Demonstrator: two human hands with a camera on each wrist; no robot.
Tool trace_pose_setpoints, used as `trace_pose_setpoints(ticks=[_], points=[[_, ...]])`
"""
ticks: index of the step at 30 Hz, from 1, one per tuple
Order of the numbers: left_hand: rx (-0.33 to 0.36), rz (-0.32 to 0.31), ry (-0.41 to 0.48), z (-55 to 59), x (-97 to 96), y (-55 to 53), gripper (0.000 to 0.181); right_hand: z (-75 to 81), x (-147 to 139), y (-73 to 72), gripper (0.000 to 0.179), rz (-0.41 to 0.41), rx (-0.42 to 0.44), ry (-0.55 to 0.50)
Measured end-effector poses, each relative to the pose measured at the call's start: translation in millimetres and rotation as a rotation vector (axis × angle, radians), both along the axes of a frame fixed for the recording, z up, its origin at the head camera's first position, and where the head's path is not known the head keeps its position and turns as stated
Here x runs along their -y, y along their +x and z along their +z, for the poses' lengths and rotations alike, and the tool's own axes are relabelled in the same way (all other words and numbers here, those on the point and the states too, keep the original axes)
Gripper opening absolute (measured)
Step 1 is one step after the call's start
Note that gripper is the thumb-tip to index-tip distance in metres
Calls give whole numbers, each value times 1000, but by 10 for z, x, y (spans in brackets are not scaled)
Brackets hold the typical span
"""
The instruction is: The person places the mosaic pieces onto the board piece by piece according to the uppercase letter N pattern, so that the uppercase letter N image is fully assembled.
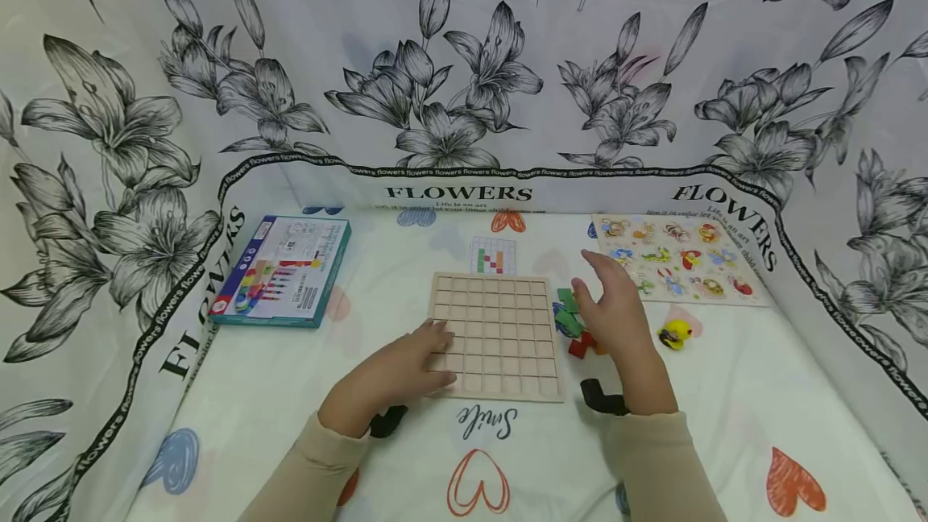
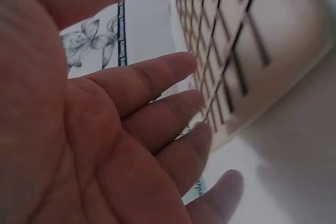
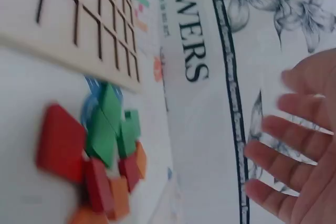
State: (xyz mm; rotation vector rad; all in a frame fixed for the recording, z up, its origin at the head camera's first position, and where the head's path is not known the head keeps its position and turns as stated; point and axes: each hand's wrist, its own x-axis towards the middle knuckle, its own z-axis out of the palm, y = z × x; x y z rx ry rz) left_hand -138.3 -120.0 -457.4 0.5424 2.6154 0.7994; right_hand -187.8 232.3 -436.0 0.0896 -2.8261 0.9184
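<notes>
A wooden grid board [image 1: 500, 337] with rows of square cells lies in the middle of the table. My left hand [image 1: 402, 369] rests at the board's left edge, fingers spread and extended over its rim; in the left wrist view the fingertips [image 2: 184, 64] come right at the grid. To the right, my right hand [image 1: 615, 308] is raised over the small blocks with relaxed fingers and nothing in it. Green blocks [image 1: 568, 314], red blocks [image 1: 580, 345] and orange blocks [image 3: 119, 198] lie in a loose pile beside the board's right edge.
Behind the board lies a small pattern card [image 1: 493, 255] with coloured squares. A flat box [image 1: 283, 271] is at the left. At the right are a sheet of cartoon insect pictures [image 1: 677, 256] and a yellow-and-black toy [image 1: 675, 333]. A printed cloth [image 1: 464, 103] hangs behind.
</notes>
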Motion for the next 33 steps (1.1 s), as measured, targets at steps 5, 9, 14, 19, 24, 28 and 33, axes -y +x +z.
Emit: trace_pose_setpoints(ticks=[5,9,14,19,24,28,33], points=[[-37,-12,-52,-54,60,146,78,-43,-223,-161,44,29,218,31],[-58,-5,-54,-78,75,165,82,-175,-355,-338,41,63,343,58],[-85,-1,-82,-131,39,126,76,-315,-406,-511,41,60,406,64],[-105,8,-105,-168,3,111,74,-332,-399,-584,41,17,420,81],[-112,23,-105,-178,-11,113,74,-268,-360,-583,35,-27,467,61],[-107,27,-96,-174,-18,113,74,-259,-337,-579,34,-48,469,64],[-94,30,-94,-168,-31,110,74,-303,-337,-571,32,-59,440,60]])
